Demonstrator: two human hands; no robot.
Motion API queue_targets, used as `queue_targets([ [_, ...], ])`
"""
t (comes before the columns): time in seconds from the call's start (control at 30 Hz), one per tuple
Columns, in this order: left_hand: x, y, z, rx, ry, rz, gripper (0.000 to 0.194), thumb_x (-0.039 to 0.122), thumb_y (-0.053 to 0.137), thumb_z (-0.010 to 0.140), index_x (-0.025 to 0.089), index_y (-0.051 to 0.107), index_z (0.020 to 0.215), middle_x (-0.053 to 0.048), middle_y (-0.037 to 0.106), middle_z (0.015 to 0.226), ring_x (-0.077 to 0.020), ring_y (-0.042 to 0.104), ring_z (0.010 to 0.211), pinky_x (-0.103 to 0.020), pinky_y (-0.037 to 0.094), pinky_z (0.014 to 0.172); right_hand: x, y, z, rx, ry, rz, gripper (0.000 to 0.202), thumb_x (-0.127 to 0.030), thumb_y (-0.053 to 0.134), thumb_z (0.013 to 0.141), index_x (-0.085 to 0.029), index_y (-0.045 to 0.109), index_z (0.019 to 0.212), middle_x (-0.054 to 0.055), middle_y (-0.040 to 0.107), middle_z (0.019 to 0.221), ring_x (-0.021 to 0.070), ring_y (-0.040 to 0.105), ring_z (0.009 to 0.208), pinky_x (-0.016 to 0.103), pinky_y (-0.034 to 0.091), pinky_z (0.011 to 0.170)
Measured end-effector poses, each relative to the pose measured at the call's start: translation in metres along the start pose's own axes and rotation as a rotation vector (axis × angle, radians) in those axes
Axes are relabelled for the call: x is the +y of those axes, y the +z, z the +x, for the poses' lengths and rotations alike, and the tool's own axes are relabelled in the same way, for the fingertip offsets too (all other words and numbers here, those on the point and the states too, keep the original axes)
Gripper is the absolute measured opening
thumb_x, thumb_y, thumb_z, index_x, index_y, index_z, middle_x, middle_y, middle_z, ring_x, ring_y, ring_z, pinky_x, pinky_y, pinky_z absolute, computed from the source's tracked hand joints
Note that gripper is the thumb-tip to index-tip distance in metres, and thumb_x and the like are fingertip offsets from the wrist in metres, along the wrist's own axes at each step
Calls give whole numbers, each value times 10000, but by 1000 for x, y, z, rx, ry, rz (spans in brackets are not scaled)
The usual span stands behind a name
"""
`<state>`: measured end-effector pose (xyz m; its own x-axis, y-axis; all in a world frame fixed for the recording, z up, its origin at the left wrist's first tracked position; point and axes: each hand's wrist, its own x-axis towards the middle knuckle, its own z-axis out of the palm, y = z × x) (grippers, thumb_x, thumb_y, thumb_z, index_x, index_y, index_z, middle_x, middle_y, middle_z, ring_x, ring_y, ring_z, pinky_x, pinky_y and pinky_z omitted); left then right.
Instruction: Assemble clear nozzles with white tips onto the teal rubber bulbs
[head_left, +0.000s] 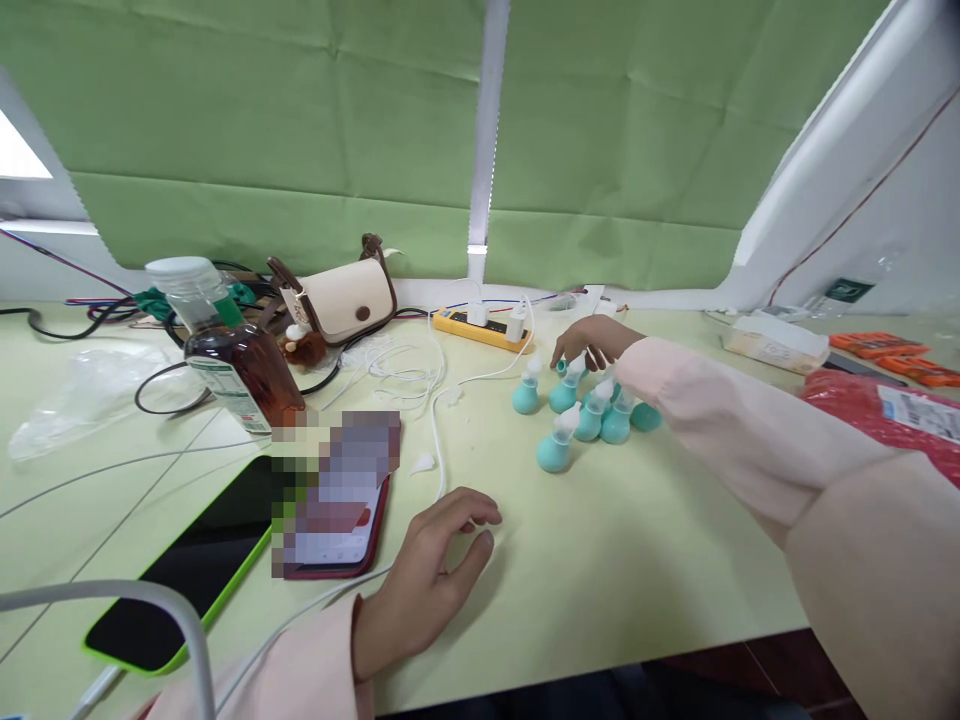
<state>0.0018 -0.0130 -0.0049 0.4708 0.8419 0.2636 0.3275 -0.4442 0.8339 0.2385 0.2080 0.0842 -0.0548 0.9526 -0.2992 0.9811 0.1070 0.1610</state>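
My left hand [439, 580] rests near the table's front edge, thumb and curled fingers apart, with nothing in it. Farther back, my right hand [592, 342] reaches over a cluster of small teal squeeze bulbs with translucent white tips, which look like nasal aspirators. Its bent fingers are apart, close to a teal ring-shaped opening [561, 367]; the bulbs partly hide the fingertips, so contact is unclear. The nearest bulb [553, 452] stands a little in front of the others, and another bulb [526, 394] is at the left. Several more stand close together beneath my right wrist.
Left of my left hand lie a red-cased phone [330, 555] and a green-cased phone [195, 560]. Behind them are a bottle of dark liquid [240, 365] and a cream bag [341, 300]. White cables run from a yellow power strip [480, 332]. Red packaging [862, 405] lies right.
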Motion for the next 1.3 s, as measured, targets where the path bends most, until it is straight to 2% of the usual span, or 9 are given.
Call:
queue_targets([
  [0.1,-1,0,1,15,30,81,153,94,401,810,181,504,882,-34,564,915,-136,527,832,-258,441,732,3,2,-1,-83,9,-46,290,-173,608,641,-85,639,916,57,623,621,141,559,554,273,384,555],
  [0.23,-6,-5,6,93,181,469,184,109,405,801,167,511,939,-89,543,1002,-216,486,945,-369,415,809,7,-10,-8,89,-30,-99,385,-163,566,672,-160,558,1057,58,626,716,178,559,660,273,363,582],
  [0.43,-26,-12,17,153,137,1091,483,14,425,708,85,390,1184,-227,304,1285,-389,235,1197,-520,319,890,-5,-41,-53,727,-87,-116,310,-317,407,757,-125,524,971,124,531,939,242,481,863,318,348,646],
  [0.57,-33,-10,18,4,74,1180,590,-61,377,665,78,321,1235,-211,400,1224,-324,413,1099,-443,412,830,-42,-37,-102,1198,-383,-16,287,-292,402,733,-103,492,929,118,486,977,150,480,737,273,363,626],
  [0.7,-28,-11,20,-13,4,1220,463,-71,349,698,123,472,1100,-137,547,1007,-262,517,914,-363,483,682,-97,-2,-130,888,-707,-108,224,-233,419,693,-118,504,865,62,563,729,163,498,659,262,344,541],
  [0.83,-23,-13,21,-2,20,1229,364,-68,375,693,122,555,945,-112,570,860,-251,525,791,-342,485,604,-140,36,-122,472,-529,-132,198,-139,485,682,-120,531,874,94,610,728,211,573,692,267,364,522],
  [0.97,-25,-12,20,38,67,1206,310,-18,401,729,114,545,970,-114,557,877,-246,513,797,-353,477,637,-157,51,-95,393,-368,-102,277,-29,486,712,-71,516,983,137,619,818,221,591,791,268,423,582],
  [1.17,-22,-8,17,77,158,1023,270,60,353,794,112,504,1012,-109,524,890,-219,512,804,-343,470,664,-151,57,-59,305,-283,-76,276,-280,461,839,-134,481,1072,69,520,1056,165,539,891,360,463,748],
  [1.3,-16,-7,14,-6,139,769,285,72,288,807,138,466,1019,-92,489,906,-174,527,741,-297,466,633,-148,54,-62,372,-292,-23,185,-172,467,820,-117,528,985,97,570,936,202,560,862,328,456,695],
])
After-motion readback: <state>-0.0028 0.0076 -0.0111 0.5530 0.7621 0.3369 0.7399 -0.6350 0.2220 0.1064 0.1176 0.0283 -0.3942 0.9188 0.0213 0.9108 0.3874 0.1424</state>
